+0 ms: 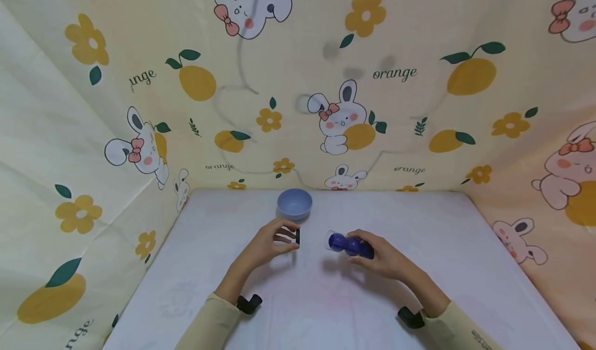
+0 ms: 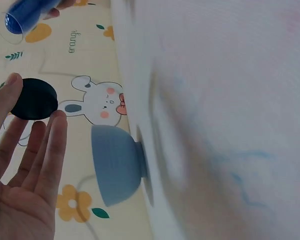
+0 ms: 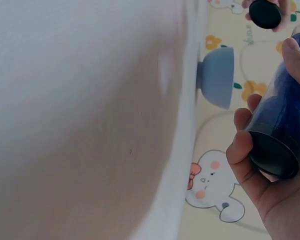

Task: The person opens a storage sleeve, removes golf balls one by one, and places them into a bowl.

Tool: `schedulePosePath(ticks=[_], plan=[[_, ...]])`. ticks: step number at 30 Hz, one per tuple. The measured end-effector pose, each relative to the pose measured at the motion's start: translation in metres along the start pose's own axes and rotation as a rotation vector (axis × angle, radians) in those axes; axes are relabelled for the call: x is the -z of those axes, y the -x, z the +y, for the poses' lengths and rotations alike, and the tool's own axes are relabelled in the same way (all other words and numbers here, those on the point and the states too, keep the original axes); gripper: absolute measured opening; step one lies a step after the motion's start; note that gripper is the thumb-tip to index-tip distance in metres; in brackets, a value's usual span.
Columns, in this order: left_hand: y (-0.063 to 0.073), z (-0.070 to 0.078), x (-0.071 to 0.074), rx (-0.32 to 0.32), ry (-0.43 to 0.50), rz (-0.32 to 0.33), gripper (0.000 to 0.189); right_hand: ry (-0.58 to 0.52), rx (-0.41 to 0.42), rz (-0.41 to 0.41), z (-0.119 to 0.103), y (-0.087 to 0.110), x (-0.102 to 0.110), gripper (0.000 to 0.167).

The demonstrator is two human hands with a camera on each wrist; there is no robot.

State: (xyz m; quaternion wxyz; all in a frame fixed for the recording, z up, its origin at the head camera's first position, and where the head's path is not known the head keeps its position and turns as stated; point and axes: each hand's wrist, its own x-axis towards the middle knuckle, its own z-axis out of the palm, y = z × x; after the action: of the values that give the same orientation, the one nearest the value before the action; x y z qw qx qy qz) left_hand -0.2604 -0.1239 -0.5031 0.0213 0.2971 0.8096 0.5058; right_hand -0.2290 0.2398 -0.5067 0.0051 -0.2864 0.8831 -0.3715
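My left hand (image 1: 271, 242) pinches a round black lid (image 2: 36, 99) by its edge, between thumb and fingertips, above the table. Across from it, my right hand (image 1: 383, 256) grips a clear tube (image 3: 279, 112) around its side. Blue balls (image 1: 345, 243) fill much of the tube, and a black cap (image 3: 275, 154) covers the end nearest the palm. The tube's other end is uncovered and points left toward the lid, with a gap between them. Behind the left hand, a blue bowl (image 1: 295, 204) stands upright on the table.
The table (image 1: 298, 308) has a white cover and meets a patterned cloth backdrop (image 1: 298, 106) at its far edge. Cloth walls also rise at left and right. Black wrist mounts (image 1: 249, 304) sit at both sleeve cuffs.
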Motion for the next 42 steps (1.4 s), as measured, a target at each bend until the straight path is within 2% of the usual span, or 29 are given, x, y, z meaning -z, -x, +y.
schedulePosePath(ticks=[5,10,13,22,27,33,37,42], plan=[[0.004,-0.010,0.005,0.099,0.032,0.000,0.044,-0.018,-0.021,-0.003,0.001,0.002,0.001,0.050],[0.005,-0.018,0.009,0.114,0.027,0.003,0.043,-0.014,-0.038,0.005,0.002,0.003,0.002,0.051],[0.007,-0.021,0.011,0.150,0.004,-0.016,0.042,-0.006,-0.043,0.005,0.002,0.003,0.003,0.051],[0.014,-0.029,0.019,0.259,-0.120,-0.039,0.037,0.000,-0.064,0.002,0.004,0.007,0.003,0.054],[0.017,-0.033,0.025,0.292,-0.152,-0.023,0.037,0.005,-0.061,0.012,0.006,0.007,0.005,0.054],[0.020,-0.038,0.029,0.345,-0.280,0.013,0.037,0.026,-0.056,0.021,0.006,0.008,0.008,0.055],[0.022,-0.034,0.031,0.387,-0.378,0.037,0.036,0.037,-0.065,0.028,0.006,0.007,0.010,0.054],[0.023,-0.027,0.031,0.402,-0.460,0.049,0.036,0.073,-0.060,0.047,0.004,0.007,0.011,0.053]])
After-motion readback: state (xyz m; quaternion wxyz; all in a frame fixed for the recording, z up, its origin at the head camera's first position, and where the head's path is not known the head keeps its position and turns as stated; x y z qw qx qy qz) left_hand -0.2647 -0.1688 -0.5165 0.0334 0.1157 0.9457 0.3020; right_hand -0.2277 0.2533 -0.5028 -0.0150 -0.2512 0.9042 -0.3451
